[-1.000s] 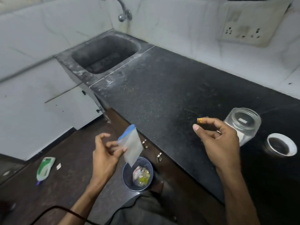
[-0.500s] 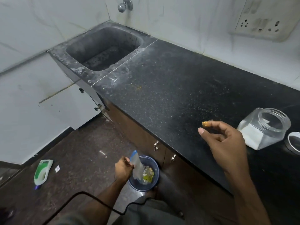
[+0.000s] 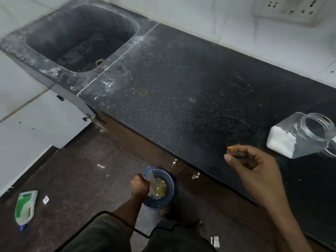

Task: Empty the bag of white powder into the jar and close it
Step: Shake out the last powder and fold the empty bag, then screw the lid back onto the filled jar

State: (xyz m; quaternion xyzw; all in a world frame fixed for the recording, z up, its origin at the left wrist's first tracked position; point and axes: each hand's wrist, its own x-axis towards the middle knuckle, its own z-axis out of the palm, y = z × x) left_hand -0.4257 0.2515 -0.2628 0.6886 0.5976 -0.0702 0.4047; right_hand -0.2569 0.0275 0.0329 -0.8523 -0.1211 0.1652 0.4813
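The clear jar [image 3: 301, 135] stands open on the black counter [image 3: 181, 84] at the right edge, with white powder filling its lower part. Its lid is mostly out of frame at the right. My left hand [image 3: 140, 186] is down at the floor and pinches the emptied clear bag with a blue strip [image 3: 151, 182] over the blue bin [image 3: 168, 197]. My right hand [image 3: 254, 166] hovers over the counter's front edge, left of the jar, and holds a small orange scrap [image 3: 232, 149] at its fingertips.
A dark sink [image 3: 80, 37] is set into the counter at the far left. The bin holds some rubbish. A green and white bottle [image 3: 25, 206] lies on the brown floor at the left. A wall socket [image 3: 291, 10] sits at the top right.
My left hand has gone from chest height down to the bin with the bag. The right hand has stayed near the jar with the orange scrap. The view has dipped downward.
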